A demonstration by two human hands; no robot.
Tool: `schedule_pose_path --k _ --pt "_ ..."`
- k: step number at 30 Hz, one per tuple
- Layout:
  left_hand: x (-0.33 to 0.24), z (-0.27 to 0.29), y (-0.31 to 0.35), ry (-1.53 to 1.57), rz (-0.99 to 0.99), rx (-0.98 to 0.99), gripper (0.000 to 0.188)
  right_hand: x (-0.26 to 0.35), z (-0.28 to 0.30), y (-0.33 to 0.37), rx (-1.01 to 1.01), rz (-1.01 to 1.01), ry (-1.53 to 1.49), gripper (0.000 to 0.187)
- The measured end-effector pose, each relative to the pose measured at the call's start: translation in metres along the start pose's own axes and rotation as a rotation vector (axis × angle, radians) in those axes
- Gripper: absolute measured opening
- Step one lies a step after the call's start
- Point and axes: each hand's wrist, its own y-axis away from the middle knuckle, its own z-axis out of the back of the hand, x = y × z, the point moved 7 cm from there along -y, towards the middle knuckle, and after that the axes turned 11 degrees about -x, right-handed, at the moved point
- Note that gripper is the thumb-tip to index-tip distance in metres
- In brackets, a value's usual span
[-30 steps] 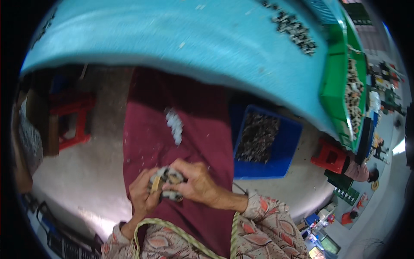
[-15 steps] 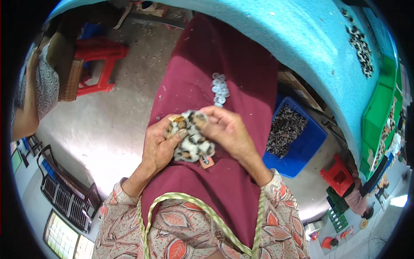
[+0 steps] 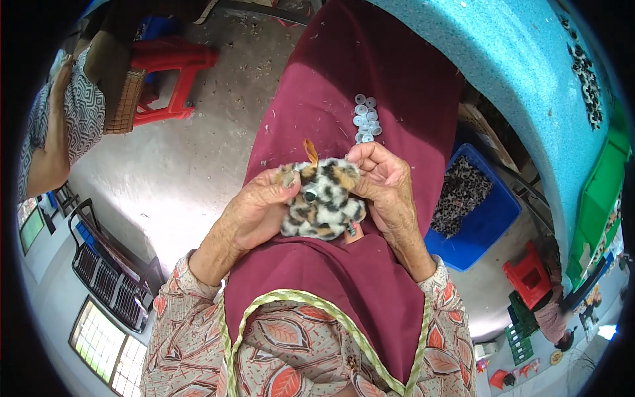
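Fingers (image 3: 278,192) (left hand (image 3: 248,213), right hand (image 3: 391,192)) are clasped on spotted plush (image 3: 324,210); dark eye (image 3: 310,196) is newly brought into clear view, front judged accessible.

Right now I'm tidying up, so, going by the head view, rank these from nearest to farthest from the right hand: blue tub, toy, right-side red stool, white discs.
1. Toy: touching the right hand.
2. White discs: just ahead, on the apron.
3. Blue tub: lower, to the right.
4. Red stool: farther right, beyond the tub.
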Motion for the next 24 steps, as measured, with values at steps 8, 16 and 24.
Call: schedule_pose_path --k 8,16,24 --pt "0.012 -0.006 0.004 -0.027 0.047 -0.063 0.045 -0.004 -0.008 0.008 -0.06 -0.094 -0.023 0.02" --pt "0.012 -0.009 0.003 0.012 0.054 -0.097 0.045 0.0 -0.005 0.009 -0.087 -0.04 0.184 0.023" --pt "0.009 -0.014 0.003 0.01 0.09 -0.07 0.044 0.008 -0.016 0.011 -0.086 0.122 0.336 0.019"
